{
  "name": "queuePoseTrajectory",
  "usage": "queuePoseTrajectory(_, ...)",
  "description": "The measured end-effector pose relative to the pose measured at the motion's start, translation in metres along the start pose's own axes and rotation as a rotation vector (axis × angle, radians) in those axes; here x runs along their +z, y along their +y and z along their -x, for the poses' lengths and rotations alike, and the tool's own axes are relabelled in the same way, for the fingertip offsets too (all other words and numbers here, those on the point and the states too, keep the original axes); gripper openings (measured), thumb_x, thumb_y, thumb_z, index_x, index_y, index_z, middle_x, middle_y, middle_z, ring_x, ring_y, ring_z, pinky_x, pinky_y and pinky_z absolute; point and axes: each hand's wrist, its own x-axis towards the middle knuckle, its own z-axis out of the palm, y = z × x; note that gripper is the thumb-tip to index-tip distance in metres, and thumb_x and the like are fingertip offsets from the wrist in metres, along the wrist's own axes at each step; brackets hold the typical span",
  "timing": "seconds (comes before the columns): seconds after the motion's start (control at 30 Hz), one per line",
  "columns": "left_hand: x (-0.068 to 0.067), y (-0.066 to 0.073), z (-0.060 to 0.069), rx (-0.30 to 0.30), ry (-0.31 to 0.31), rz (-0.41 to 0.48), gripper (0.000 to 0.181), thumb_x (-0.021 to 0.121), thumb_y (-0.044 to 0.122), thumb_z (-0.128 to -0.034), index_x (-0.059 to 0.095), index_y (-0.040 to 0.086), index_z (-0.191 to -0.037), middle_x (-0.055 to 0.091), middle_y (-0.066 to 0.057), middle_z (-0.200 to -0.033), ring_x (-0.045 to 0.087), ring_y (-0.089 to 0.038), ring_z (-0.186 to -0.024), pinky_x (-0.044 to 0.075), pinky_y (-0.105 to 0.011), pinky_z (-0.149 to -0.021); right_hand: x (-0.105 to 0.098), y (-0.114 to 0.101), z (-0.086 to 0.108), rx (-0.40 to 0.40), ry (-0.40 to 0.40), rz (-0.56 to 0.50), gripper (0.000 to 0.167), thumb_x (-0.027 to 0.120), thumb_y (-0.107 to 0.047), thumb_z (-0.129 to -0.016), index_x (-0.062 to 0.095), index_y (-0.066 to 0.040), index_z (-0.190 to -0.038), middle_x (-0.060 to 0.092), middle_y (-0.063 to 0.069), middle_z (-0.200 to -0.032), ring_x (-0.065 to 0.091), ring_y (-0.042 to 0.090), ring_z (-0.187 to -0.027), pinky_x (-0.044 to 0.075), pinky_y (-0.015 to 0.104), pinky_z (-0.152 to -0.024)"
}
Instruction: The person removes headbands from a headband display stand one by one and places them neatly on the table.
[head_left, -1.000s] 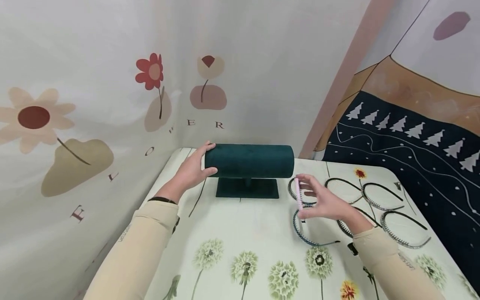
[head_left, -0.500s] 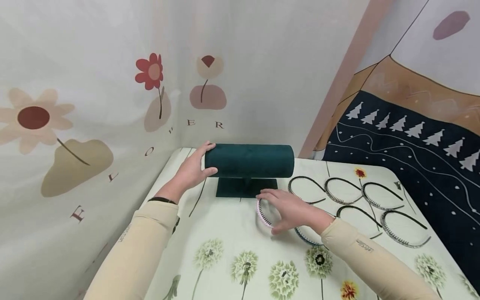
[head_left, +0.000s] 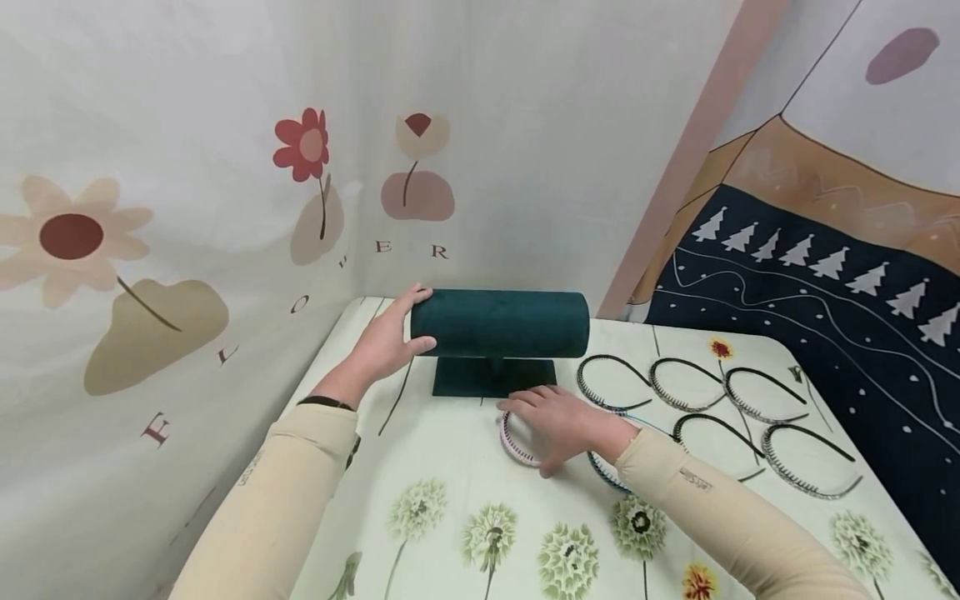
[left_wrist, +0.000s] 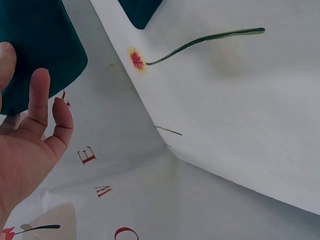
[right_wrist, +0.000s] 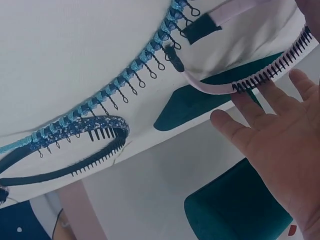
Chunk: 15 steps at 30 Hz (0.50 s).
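Note:
A dark green velvet roll on a flat-based display stand [head_left: 502,323] stands at the back of the table. My left hand [head_left: 380,346] grips the roll's left end, thumb in front and fingers over the top; in the left wrist view some fingers stand off the velvet [left_wrist: 45,30]. In front of the stand's base, my right hand [head_left: 566,425] holds a pale pink toothed headband [head_left: 517,450] low at the table, fingers and thumb spread across it. The right wrist view shows fingers [right_wrist: 272,100] against its toothed part. Just right lies a blue braided headband [right_wrist: 135,65], partly hidden by the right forearm.
Several dark toothed headbands lie on the right side, among them a black one [head_left: 686,383] and a grey glittery one [head_left: 802,475]. The table [head_left: 450,550] wears a dandelion-printed cover. A flower-printed curtain [head_left: 540,167] hangs close behind and along the left.
My right hand has carried the pink headband leftward and down, from above the blue headband to the table before the stand. The left hand has stayed on the roll.

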Motion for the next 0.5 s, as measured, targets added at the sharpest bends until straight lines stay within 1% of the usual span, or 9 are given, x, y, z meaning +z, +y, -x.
queuePoseTrajectory(0.17,0.0002,0.0000,0.0001,0.001,-0.002,0.004,0.087,0.074,0.025,-0.1033,0.021,0.027,-0.172,0.008,0.003,-0.183,0.018,-0.034,-0.168,0.029,-0.062,-0.131,-0.0006,-0.0032,-0.0006,0.051,-0.032,-0.026,0.128,0.096,-0.062,-0.069,0.025,-0.028,-0.171,0.035,0.005,-0.175,0.037,0.037,-0.160,0.032,0.060,-0.129)
queuePoseTrajectory(0.27,0.0000,-0.0001,0.0007,-0.002,0.002,0.008,0.087,0.073,0.025,-0.1035,0.021,0.028,-0.172,0.008,0.003,-0.183,0.018,-0.034,-0.168,0.030,-0.062,-0.131,-0.0022,-0.0049,-0.0001,0.074,-0.032,-0.039,0.126,0.095,-0.062,-0.071,0.026,-0.028,-0.170,0.035,0.007,-0.175,0.036,0.039,-0.160,0.031,0.062,-0.130)
queuePoseTrajectory(0.5,-0.0011,0.0012,0.0027,-0.001,0.005,0.007,0.087,0.072,0.024,-0.1041,0.020,0.028,-0.173,0.007,0.003,-0.183,0.017,-0.035,-0.168,0.029,-0.062,-0.131,-0.0014,-0.0043,-0.0006,0.107,-0.018,-0.035,0.119,0.093,-0.064,-0.074,0.031,-0.025,-0.169,0.045,0.006,-0.169,0.041,0.037,-0.157,0.033,0.061,-0.129)
